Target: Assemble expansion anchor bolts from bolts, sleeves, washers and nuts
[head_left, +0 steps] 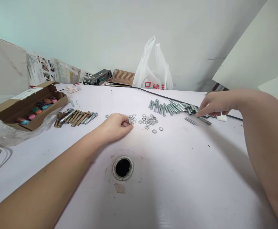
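Note:
My left hand (116,128) rests low over the white table, fingers closed around a small shiny metal piece (129,120) whose upright end pokes out between thumb and forefinger. Beside it lie several thin rings (134,115) and a heap of flat washers (151,120). At the right, my right hand (216,103) reaches down over metal sleeves (205,121), its fingers bent and somewhat apart; whether they touch one is unclear. One sleeve (190,121) lies loose just left of the fingertips. Bolts with tapered ends (164,108) lie in a row behind the washers.
Assembled expansion bolts (75,117) are grouped at the left, near an open cardboard box (43,108) of colourful small items. A round hole (123,168) opens in the table. A white plastic bag (153,68) stands at the back, and a black cable (167,96) crosses behind the bolts.

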Available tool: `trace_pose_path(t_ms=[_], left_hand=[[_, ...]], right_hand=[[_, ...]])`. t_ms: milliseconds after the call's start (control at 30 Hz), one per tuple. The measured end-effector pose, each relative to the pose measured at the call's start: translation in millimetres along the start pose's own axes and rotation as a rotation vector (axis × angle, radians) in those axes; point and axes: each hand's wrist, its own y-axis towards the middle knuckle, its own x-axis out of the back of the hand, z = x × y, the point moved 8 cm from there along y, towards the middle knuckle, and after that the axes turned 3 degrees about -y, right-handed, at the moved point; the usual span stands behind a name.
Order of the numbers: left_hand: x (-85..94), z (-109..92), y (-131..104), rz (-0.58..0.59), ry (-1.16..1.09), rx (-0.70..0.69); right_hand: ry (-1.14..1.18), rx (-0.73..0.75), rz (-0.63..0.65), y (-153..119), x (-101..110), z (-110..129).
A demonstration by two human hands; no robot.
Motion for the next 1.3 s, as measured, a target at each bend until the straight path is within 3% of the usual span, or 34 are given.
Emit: trace_pose_path(t_ms=[67, 100, 233, 367, 467, 600, 767, 867, 1000, 1300], left_hand=[[0.4, 0.0, -0.4, -0.002, 0.005, -0.006], [0.6, 0.0, -0.5, -0.002, 0.005, -0.01], [0.0, -0.2, -1.1, 0.009, -0.01, -0.018], [-0.6, -4.0, -2.4, 0.007, 0.001, -0.025], [-0.8, -9.7, -4.1, 0.004, 0.0, -0.036], [-4.6, -14.8, -6.1, 0.023, -0.03, -0.051], [-10.4, -15.5, -6.4, 0.04, -0.08, -0.078], [-11.6, -13.9, -5.5, 0.044, -0.079, -0.063], [-12.1, -16.0, -4.9, 0.043, -0.064, -0.081], [-13.2, -16.7, -5.4, 0.052, -0.109, -0.09]], right_hand=[[-0.001, 0.034, 0.254, -3.0, -27.0, 15.2], [-0.017, 0.049, 0.311, -2.8, -35.2, 22.7], [0.006, 0.107, 0.357, 6.6, -51.9, 40.6], [0.09, 0.297, 0.387, -5.0, -50.8, 59.1], [0.276, 0.533, 0.306, -32.5, -32.1, 96.4], [0.705, 0.808, 0.183, -68.0, -13.7, 161.7], [0.985, 0.887, -0.017, -78.0, -22.4, 213.6], [0.945, 0.892, -0.114, -79.3, -29.3, 225.8], [0.938, 0.899, -0.258, -84.0, -24.0, 224.5], [0.754, 0.982, -0.238, -90.1, -26.2, 230.3]])
